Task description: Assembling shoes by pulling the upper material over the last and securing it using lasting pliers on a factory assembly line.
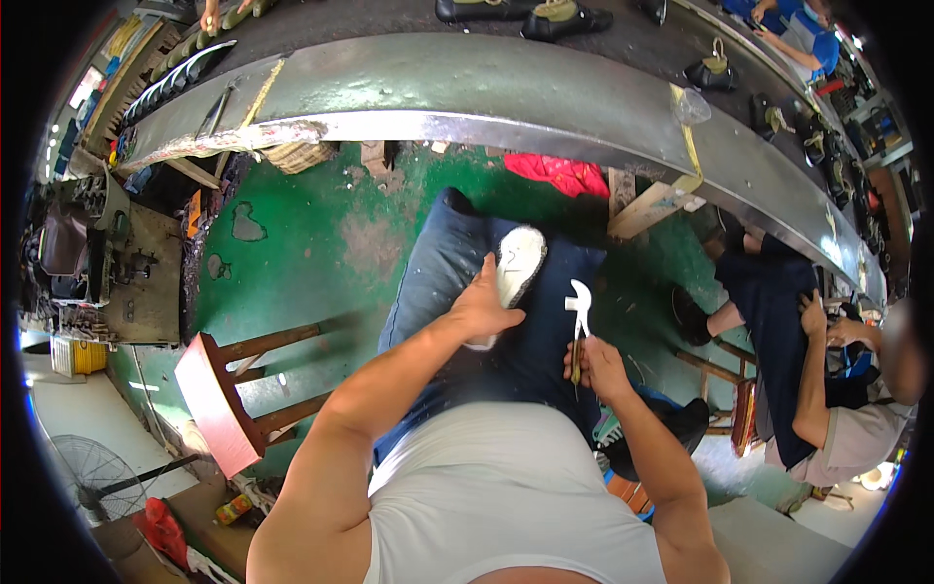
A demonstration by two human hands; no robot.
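Observation:
A shoe (pixel 523 255) lies lengthwise on my lap over dark blue trousers (pixel 428 282), its pale, rough-edged underside facing up. My left hand (pixel 480 306) grips it from the left side, with the thumb stretched across toward the right; the hand and wrist cover part of the shoe's near half. To the right of the shoe, my right hand (pixel 596 368) is closed around the handles of metal lasting pincers (pixel 581 300). Their bright curved head, with a square hammer stub, points away from me and stays apart from the shoe.
A long metal-edged bench (pixel 486 122) crosses ahead, carrying several dark shoes (pixel 567 19). A wooden stool (pixel 229 404) stands at left, near a fan (pixel 89 477). On the right sits another person (pixel 846 428). Red cloth (pixel 559 173) lies under the bench on the green floor.

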